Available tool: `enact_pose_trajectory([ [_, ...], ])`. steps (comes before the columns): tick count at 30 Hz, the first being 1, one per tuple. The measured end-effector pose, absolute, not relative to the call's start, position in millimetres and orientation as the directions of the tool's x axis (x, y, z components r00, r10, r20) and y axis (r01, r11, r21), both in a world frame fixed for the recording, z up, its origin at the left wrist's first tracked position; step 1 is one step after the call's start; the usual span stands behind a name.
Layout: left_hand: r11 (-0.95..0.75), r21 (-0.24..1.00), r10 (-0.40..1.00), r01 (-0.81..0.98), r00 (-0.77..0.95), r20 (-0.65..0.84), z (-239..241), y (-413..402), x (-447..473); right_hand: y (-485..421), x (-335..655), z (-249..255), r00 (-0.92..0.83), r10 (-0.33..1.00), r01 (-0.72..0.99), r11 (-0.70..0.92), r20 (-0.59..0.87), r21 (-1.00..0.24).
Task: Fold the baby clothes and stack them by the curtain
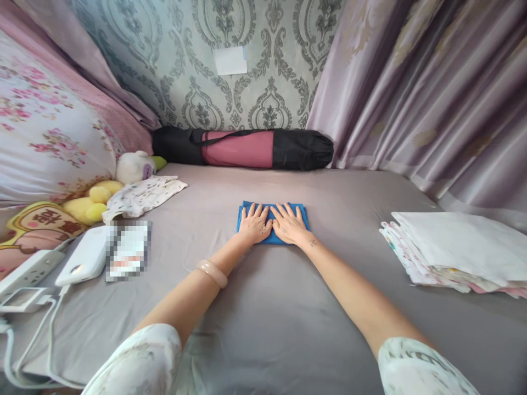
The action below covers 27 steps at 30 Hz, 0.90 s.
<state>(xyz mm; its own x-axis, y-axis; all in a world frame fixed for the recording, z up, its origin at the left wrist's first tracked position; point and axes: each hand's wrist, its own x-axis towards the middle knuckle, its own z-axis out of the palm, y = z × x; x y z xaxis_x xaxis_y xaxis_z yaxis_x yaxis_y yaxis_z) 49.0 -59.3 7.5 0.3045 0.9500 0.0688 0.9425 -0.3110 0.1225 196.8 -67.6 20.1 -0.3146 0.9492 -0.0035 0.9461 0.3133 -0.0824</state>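
Note:
A folded blue cloth (272, 237) lies flat on the grey bed sheet (272, 307), in the middle of the view. My left hand (254, 224) rests palm down on its left half, fingers spread and pointing away from me. On the right half lies my right hand (289, 224), also flat with the fingers apart. The two thumbs come close together over the middle of the cloth. Blue fabric shows behind the fingertips and between the hands; the part under the palms is hidden.
A pink and black rolled-mat bag (239, 149) lies along the wall. To the right sits a stack of folded white cloths (461, 247). On the left are a patterned cloth (144, 196), plush toys (134, 166), a white power bank (86, 255) and a power strip (35, 271) with cables.

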Motion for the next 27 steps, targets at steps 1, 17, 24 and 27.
enact_pose_trajectory([
  [1,-0.311,0.131,0.950,0.941,0.305,0.068,10,-59,49,-67,197,22,-0.318,0.948,0.945,0.315,-0.017,-0.090],
  [17,-0.178,0.147,0.984,0.973,0.172,0.051,9,-56,43,-71,175,16,-0.348,0.937,0.924,0.348,0.029,-0.160],
  [24,-0.334,0.072,0.937,0.940,0.323,0.135,21,-68,45,-71,185,27,-0.332,0.942,0.932,0.335,0.044,-0.139],
  [27,-0.331,0.087,0.942,0.940,0.324,0.084,12,-71,48,-74,187,22,-0.327,0.945,0.936,0.328,0.025,-0.131],
])
